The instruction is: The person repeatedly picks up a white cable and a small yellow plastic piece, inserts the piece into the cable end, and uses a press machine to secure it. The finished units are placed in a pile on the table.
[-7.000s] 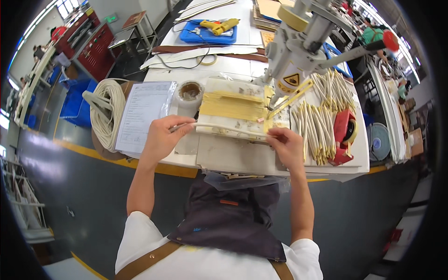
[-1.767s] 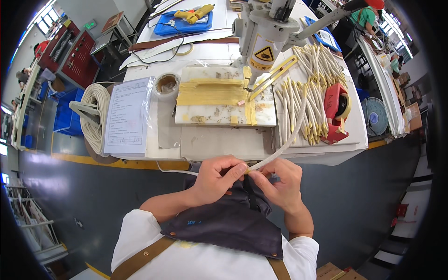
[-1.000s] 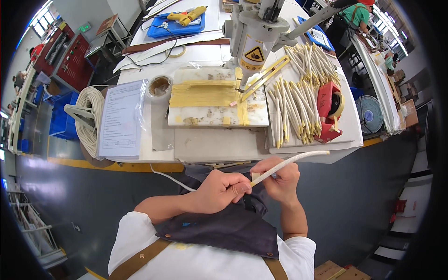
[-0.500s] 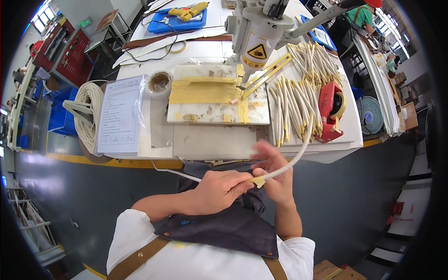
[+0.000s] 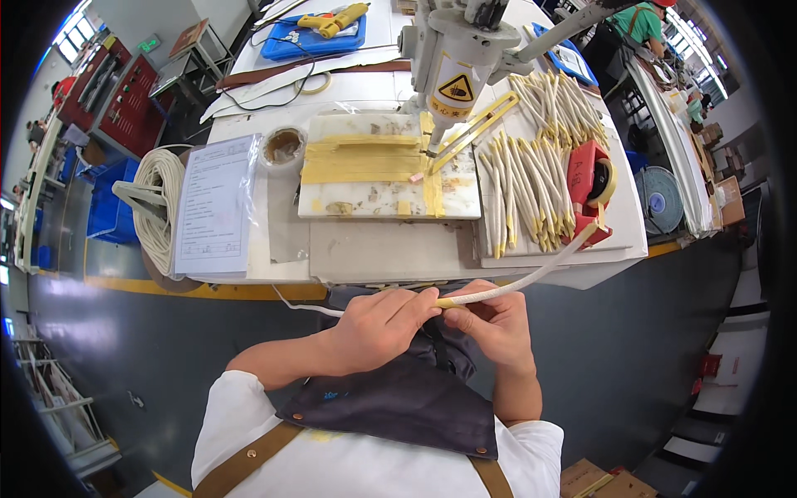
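Note:
A white cord (image 5: 531, 280) runs through both my hands in front of my apron, its free end bending up to the right near the red tape dispenser (image 5: 591, 192). Yellow tape (image 5: 449, 303) is wrapped round the cord between my hands. My left hand (image 5: 383, 325) is closed on the cord just left of the tape. With thumb and fingers, my right hand (image 5: 491, 322) pinches the cord at the taped spot. From my left hand the cord trails left toward the table's front edge. Many short cord pieces (image 5: 527, 195), taped yellow at their ends, lie in piles by the dispenser.
A press (image 5: 461, 58) with a warning label stands over a taped white board (image 5: 365, 199). To the left are a printed sheet (image 5: 217, 207), a tape roll (image 5: 283, 147) and a cord coil (image 5: 155, 207). A blue tray (image 5: 311, 43) with a yellow glue gun sits behind.
My right fingers have come down onto the cord, and the loose tape flap now lies wrapped round it. The cord's free end has swung lower and to the right.

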`<act>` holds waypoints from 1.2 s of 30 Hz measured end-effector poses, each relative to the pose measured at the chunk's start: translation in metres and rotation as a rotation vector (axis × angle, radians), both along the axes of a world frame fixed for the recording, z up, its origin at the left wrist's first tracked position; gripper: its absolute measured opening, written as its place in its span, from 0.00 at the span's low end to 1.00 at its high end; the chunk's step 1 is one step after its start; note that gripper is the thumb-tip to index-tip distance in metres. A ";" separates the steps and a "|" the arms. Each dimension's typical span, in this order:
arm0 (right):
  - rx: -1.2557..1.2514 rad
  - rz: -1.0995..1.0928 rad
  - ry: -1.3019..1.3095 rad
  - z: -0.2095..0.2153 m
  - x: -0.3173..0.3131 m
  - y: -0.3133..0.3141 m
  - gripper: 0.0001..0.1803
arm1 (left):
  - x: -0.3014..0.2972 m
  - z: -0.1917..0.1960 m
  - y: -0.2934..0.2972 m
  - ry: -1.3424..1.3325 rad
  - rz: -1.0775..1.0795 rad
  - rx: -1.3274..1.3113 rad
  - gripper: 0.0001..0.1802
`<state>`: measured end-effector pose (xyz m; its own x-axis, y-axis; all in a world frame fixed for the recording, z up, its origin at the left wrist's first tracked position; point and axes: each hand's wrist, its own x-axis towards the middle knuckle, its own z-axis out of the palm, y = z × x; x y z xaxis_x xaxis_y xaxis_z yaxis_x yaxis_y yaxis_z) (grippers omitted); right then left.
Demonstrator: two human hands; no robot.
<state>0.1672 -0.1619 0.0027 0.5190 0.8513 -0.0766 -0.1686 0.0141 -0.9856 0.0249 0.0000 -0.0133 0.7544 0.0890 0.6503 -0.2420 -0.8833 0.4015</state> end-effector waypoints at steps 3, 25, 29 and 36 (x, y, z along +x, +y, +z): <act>-0.009 0.024 -0.367 0.004 0.007 0.000 0.12 | -0.001 0.003 0.001 0.141 -0.071 -0.194 0.15; 0.442 -0.243 -0.228 -0.034 0.009 0.033 0.35 | -0.003 0.016 -0.005 0.422 -0.290 -1.231 0.15; 0.357 -0.030 -0.113 -0.063 0.009 0.008 0.27 | -0.004 0.008 -0.011 0.088 0.023 -0.333 0.09; 0.513 -0.061 0.385 -0.061 -0.017 0.030 0.11 | 0.003 0.008 -0.008 0.225 -0.119 -0.814 0.12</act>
<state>0.1498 -0.1318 -0.0580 0.5840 0.7992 0.1420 -0.4928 0.4880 -0.7204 0.0279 -0.0085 -0.0054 0.8918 0.3761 0.2515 -0.1531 -0.2723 0.9500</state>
